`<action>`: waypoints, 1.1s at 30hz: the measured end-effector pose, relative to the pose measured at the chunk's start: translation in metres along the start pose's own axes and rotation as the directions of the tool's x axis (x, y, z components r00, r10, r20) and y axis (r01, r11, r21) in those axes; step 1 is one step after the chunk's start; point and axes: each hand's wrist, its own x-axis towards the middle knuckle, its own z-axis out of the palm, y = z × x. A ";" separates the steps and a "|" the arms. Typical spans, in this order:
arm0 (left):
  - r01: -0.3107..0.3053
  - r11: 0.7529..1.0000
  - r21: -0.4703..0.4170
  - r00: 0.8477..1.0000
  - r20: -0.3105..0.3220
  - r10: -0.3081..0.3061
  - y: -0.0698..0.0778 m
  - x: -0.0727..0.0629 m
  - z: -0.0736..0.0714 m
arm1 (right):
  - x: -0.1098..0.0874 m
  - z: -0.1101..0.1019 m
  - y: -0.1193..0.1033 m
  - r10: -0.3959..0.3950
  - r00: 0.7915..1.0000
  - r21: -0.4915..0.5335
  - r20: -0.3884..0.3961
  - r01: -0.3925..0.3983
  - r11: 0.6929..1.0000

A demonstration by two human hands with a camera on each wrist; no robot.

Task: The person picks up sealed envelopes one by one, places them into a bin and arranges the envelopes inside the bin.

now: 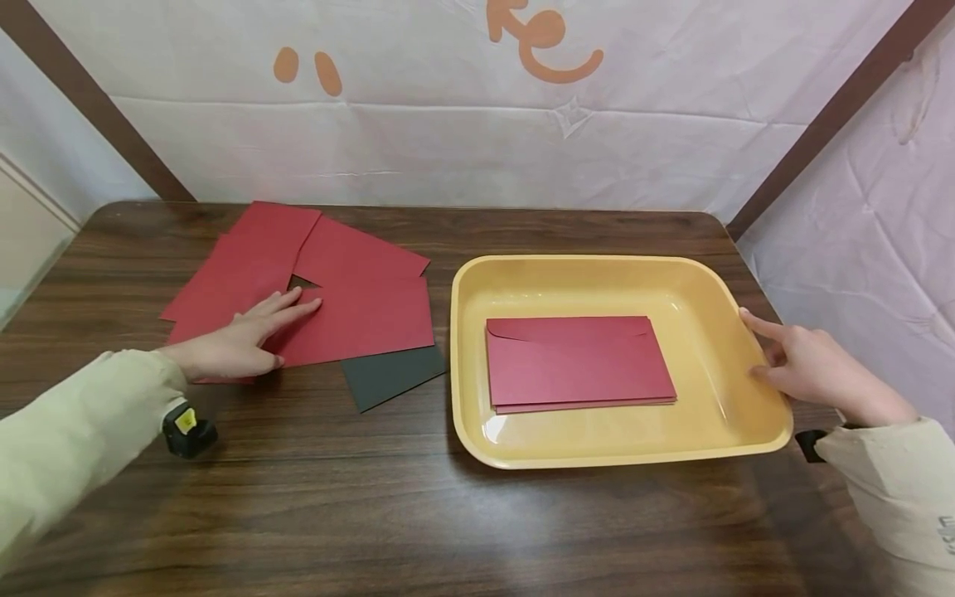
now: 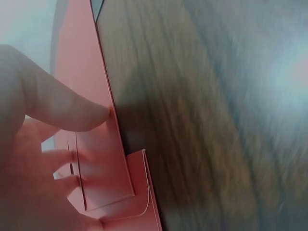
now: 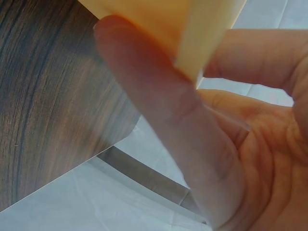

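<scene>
My left hand (image 1: pixel 242 332) rests with fingers spread on a red envelope (image 1: pixel 373 319) in an overlapping pile at the left of the table. In the left wrist view its thumb (image 2: pixel 72 110) touches this envelope close to the near edge. A dark green envelope (image 1: pixel 391 377) pokes out from under it. At the right, my right hand (image 1: pixel 813 365) pinches the wall of a yellow tray (image 1: pixel 597 462), thumb (image 3: pixel 144 91) and fingers on opposite sides, as the right wrist view shows. Inside the tray lies a small stack of red envelopes (image 1: pixel 578 365), the top one's flap line facing up.
Further red envelopes (image 1: pixel 249 257) fan out toward the back left of the dark wooden table (image 1: pixel 373 514). A pale cloth (image 1: pixel 448 149) with orange shapes hangs behind the table, and another cloth (image 1: pixel 873 191) hangs at the right.
</scene>
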 end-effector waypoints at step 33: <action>0.506 0.862 0.016 0.822 -0.312 -0.477 0.040 0.004 0.007 | 0.000 0.002 0.000 -0.005 1.000 0.019 -0.024 0.005 1.000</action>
